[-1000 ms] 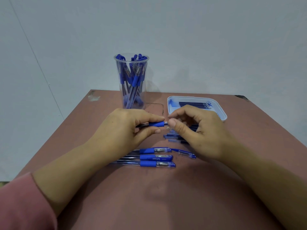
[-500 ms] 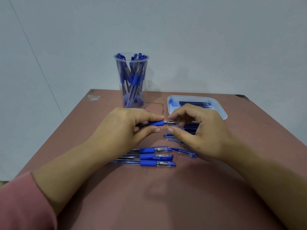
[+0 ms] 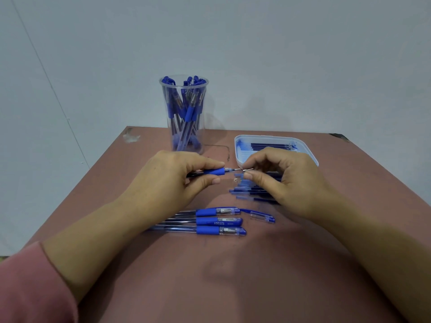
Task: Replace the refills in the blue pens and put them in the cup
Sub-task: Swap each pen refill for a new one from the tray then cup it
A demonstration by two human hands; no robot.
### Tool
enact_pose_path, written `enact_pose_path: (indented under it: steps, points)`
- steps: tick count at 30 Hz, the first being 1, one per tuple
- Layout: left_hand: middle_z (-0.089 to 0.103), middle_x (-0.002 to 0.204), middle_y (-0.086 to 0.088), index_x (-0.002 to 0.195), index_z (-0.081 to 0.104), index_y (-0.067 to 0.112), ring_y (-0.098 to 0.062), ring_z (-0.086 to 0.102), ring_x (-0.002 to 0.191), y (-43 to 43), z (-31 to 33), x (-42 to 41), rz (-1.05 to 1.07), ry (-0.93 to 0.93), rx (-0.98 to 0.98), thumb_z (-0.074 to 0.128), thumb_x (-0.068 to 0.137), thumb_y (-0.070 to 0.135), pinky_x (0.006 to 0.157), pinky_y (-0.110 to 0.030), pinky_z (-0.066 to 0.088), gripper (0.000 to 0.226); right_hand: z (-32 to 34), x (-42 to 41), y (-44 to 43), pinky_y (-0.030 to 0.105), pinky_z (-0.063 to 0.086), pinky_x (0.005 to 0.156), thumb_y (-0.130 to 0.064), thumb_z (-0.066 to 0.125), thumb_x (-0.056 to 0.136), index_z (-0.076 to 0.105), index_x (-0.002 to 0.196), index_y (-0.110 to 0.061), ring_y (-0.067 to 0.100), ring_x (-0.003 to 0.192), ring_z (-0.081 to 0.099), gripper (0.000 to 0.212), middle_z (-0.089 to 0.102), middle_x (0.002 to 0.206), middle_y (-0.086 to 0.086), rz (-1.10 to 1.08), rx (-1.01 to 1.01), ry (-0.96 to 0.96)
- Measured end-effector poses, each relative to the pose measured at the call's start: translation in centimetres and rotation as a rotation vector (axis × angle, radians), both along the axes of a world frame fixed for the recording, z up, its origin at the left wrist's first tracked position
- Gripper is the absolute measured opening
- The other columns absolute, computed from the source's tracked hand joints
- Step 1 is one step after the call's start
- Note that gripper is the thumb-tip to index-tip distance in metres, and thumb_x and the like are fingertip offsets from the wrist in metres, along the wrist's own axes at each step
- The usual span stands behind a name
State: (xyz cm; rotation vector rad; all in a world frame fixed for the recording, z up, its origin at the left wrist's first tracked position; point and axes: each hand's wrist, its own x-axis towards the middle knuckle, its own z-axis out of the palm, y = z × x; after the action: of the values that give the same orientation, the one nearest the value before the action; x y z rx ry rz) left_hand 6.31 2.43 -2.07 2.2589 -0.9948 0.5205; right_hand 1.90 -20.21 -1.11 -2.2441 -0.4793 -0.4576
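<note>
My left hand (image 3: 172, 180) grips a blue pen (image 3: 213, 171) by its blue grip, held level above the table. My right hand (image 3: 282, 180) pinches the thin refill tip (image 3: 246, 169) that sticks out of the pen's open front end. A clear cup (image 3: 184, 115) full of blue pens stands at the back. Three capped blue pens (image 3: 217, 221) lie side by side in front of my hands, with a loose clear cap (image 3: 262, 216) to their right. A pile of loose refills (image 3: 250, 191) lies under my right hand, partly hidden.
A white tray (image 3: 307, 151) with several dark refills sits at the back right, behind my right hand. The brown table (image 3: 233, 276) ends at a pale wall behind the cup. A small metal bit (image 3: 235, 180) lies below the pen tip.
My right hand has drawn away to the right a little, and more of the refill now shows between the pen's front end and my fingers. The left hand has stayed put.
</note>
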Motion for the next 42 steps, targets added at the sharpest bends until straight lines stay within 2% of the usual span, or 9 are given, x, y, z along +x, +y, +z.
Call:
enact_pose_path:
  steps: [7, 10, 13, 20, 24, 27, 32, 37, 42]
  points:
    - [0.072, 0.096, 0.02, 0.112, 0.071, 0.036, 0.007, 0.057, 0.076, 0.3, 0.1, 0.4, 0.069, -0.002, 0.067, 0.055, 0.081, 0.052, 0.07, -0.007, 0.041, 0.039, 0.6, -0.3, -1.3, 0.009, 0.038, 0.078, -0.021, 0.062, 0.091, 0.057, 0.085, -0.048, -0.004, 0.095, 0.052, 0.028, 0.06, 0.088, -0.023, 0.086, -0.477, 0.171]
    - [0.072, 0.094, 0.02, 0.111, 0.072, 0.036, 0.005, 0.06, 0.077, 0.1, 0.0, 0.3, 0.052, 0.011, 0.063, 0.057, 0.08, 0.051, 0.069, -0.011, 0.045, 0.038, 0.7, -0.2, -0.7, 0.009, 0.035, 0.079, -0.019, 0.06, 0.093, 0.068, 0.097, -0.032, -0.005, 0.095, 0.043, 0.016, 0.055, 0.086, -0.024, 0.143, -0.568, 0.164]
    - [0.071, 0.094, 0.021, 0.111, 0.072, 0.035, 0.01, 0.058, 0.075, 0.1, -0.1, 0.2, 0.034, 0.022, 0.064, 0.059, 0.08, 0.05, 0.07, -0.01, 0.045, 0.037, 0.5, 0.0, -0.3, 0.018, 0.038, 0.083, -0.022, 0.059, 0.093, 0.069, 0.101, -0.033, -0.001, 0.093, 0.04, 0.016, 0.056, 0.09, -0.021, 0.16, -0.618, 0.161]
    - [0.071, 0.093, 0.023, 0.111, 0.072, 0.037, 0.014, 0.056, 0.072, 0.0, -0.2, 0.3, 0.027, 0.035, 0.061, 0.062, 0.08, 0.049, 0.069, -0.011, 0.045, 0.034, 0.5, 0.1, -0.7, 0.008, 0.035, 0.085, -0.024, 0.065, 0.09, 0.068, 0.106, -0.036, -0.005, 0.098, 0.047, 0.02, 0.054, 0.09, -0.029, 0.126, -0.51, 0.139]
    - [0.071, 0.094, 0.021, 0.11, 0.072, 0.036, 0.006, 0.06, 0.082, 0.0, -0.1, 0.2, 0.022, 0.032, 0.046, 0.062, 0.08, 0.048, 0.07, -0.016, 0.05, 0.034, 0.4, -0.1, -1.0, 0.018, 0.046, 0.073, -0.027, 0.074, 0.081, 0.063, 0.091, -0.034, 0.006, 0.087, 0.058, 0.017, 0.061, 0.087, -0.019, 0.055, -0.304, -0.055]
    - [0.071, 0.093, 0.022, 0.111, 0.072, 0.036, 0.004, 0.063, 0.079, -0.1, 0.0, 0.0, -0.005, 0.044, 0.033, 0.059, 0.08, 0.051, 0.069, -0.02, 0.053, 0.037, 0.0, 0.0, -0.2, 0.02, 0.048, 0.075, -0.034, 0.072, 0.08, 0.06, 0.092, -0.036, 0.005, 0.085, 0.06, 0.018, 0.062, 0.087, -0.019, 0.042, -0.2, -0.13]
    - [0.069, 0.092, 0.025, 0.112, 0.071, 0.038, 0.008, 0.061, 0.08, -0.2, -0.1, -0.1, -0.016, 0.047, 0.041, 0.066, 0.082, 0.045, 0.068, -0.014, 0.049, 0.031, -0.4, 0.6, 0.3, 0.017, 0.049, 0.075, -0.024, 0.07, 0.085, 0.07, 0.096, -0.028, 0.002, 0.085, 0.062, 0.012, 0.067, 0.087, -0.018, 0.03, -0.211, -0.119]
    - [0.065, 0.09, 0.031, 0.111, 0.071, 0.039, 0.011, 0.059, 0.079, -0.1, -0.1, 0.1, -0.012, 0.041, 0.04, 0.056, 0.08, 0.056, 0.069, -0.009, 0.043, 0.038, 0.0, 0.2, -1.3, 0.014, 0.047, 0.072, -0.016, 0.07, 0.083, 0.059, 0.084, -0.037, 0.003, 0.082, 0.062, 0.024, 0.065, 0.081, -0.017, -0.001, -0.172, -0.042]
    - [0.068, 0.093, 0.028, 0.113, 0.07, 0.04, 0.011, 0.059, 0.08, -0.2, -0.1, 0.1, -0.031, 0.043, 0.055, 0.054, 0.081, 0.058, 0.069, -0.007, 0.043, 0.04, 0.2, 0.0, -0.6, 0.012, 0.047, 0.082, -0.023, 0.072, 0.084, 0.063, 0.095, -0.047, -0.003, 0.094, 0.063, 0.027, 0.068, 0.096, -0.024, 0.082, -0.109, 0.011]
